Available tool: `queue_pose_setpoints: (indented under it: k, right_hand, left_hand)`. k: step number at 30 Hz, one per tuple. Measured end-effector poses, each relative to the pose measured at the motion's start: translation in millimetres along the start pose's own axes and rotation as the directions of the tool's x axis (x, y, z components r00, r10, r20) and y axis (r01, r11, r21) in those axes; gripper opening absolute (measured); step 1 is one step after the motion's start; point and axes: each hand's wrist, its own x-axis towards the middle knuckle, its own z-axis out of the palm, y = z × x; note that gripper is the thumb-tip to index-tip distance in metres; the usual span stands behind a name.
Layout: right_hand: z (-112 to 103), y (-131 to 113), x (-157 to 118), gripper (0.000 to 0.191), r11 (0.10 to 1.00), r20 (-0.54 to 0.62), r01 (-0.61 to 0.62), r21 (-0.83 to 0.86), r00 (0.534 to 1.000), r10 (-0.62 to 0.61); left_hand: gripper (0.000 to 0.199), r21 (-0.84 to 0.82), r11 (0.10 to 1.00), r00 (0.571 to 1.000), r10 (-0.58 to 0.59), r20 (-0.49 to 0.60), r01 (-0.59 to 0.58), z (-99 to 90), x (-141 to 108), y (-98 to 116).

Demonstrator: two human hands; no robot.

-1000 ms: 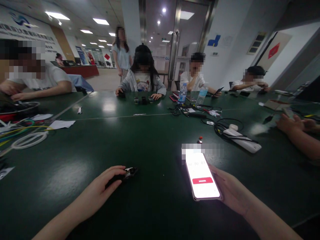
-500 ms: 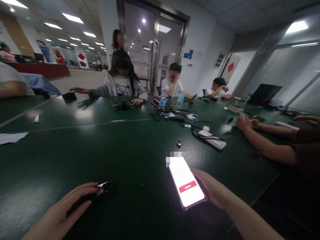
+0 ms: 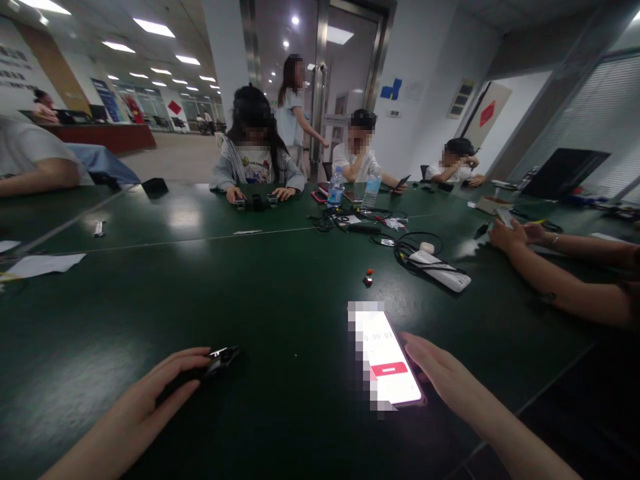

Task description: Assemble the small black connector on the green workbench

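Note:
My left hand (image 3: 167,377) is closed round a small black device (image 3: 223,360) with a shiny edge, low on the left of the green table (image 3: 280,287). To the right lies a phone (image 3: 393,367) with a bright white screen, timer digits and a red button, partly blurred by blocks. My right hand (image 3: 435,363) rests beside the phone's right edge, its fingers together; whether they grip the phone cannot be made out. A small red and silver item (image 3: 369,278) stands beyond the phone.
Farther right are a white power strip (image 3: 440,272) and tangled black cables (image 3: 370,223). Two bottles (image 3: 335,190) stand behind them. A wrench (image 3: 99,229) and paper (image 3: 47,265) lie left. Several people sit around the table; a person's forearms (image 3: 560,267) reach in at right.
The view has shifted left. My right hand has loosened around the phone, which lies flatter. The person opposite has brought both hands to small devices, and the standing person has moved right.

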Motion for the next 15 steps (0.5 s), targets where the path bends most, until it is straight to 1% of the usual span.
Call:
queue_pose_setpoints:
  k: [2, 4, 7, 11, 13, 15]
  right_hand:
    - [1, 3, -6, 0.084, 0.998, -0.075, -0.034, -0.058, 0.997, 0.029]
    - [2, 7, -13, 0.082, 0.995, -0.1, -0.011, -0.099, 0.995, 0.001]
    - [2, 12, -23, 0.061, 0.979, -0.125, 0.106, -0.172, 0.984, -0.128]
    - [0, 19, -30, 0.03, 0.931, -0.141, 0.27, -0.246, 0.94, -0.31]
    - [0, 21, -30, 0.026, 0.914, -0.122, 0.328, -0.239, 0.924, -0.363]
    - [-1, 21, -29, 0.03, 0.909, -0.097, 0.346, -0.231, 0.922, -0.375]
  left_hand:
    - [0.033, -0.003, 1.0, 1.0, -0.013, 0.002, 0.013, 0.6, -1, -1]
    - [0.032, -0.011, 0.999, 0.999, -0.033, 0.004, 0.033, 0.8, -1, -2]
    - [0.032, -0.04, 0.997, 0.997, -0.072, -0.01, 0.071, 1.8, -2, 1]
    - [0.039, -0.056, 0.995, 0.993, -0.089, -0.078, 0.084, 5.4, -3, 8]
    - [0.042, -0.037, 0.996, 0.992, -0.084, -0.092, 0.081, 7.1, -4, 8]
    - [0.047, 0.017, 0.997, 0.991, -0.076, -0.107, 0.078, 7.3, -3, 4]
